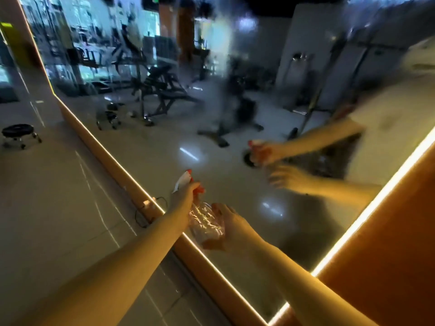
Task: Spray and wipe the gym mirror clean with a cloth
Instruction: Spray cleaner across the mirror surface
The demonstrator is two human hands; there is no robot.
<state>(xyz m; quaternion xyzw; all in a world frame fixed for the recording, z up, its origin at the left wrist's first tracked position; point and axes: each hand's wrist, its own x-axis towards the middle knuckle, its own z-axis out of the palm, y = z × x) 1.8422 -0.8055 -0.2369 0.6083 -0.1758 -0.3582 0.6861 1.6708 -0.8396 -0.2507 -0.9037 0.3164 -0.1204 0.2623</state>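
Note:
A clear plastic spray bottle [207, 224] with a white and red trigger head [183, 182] is held up in front of the large gym mirror [164, 128]. My left hand [186, 196] grips the bottle's neck at the trigger. My right hand [228, 222] holds the bottle's body from the right side. The nozzle points toward the glass. The mirror shows the reflection of both arms and the bottle, and its upper part looks streaked and blurry. No cloth is in view.
An orange frame with a lit strip [131, 182] borders the mirror at the bottom and right. A black round stool [20, 134] stands on the tiled floor at left. A cable and plug [147, 208] lie by the frame. Gym benches appear in the reflection.

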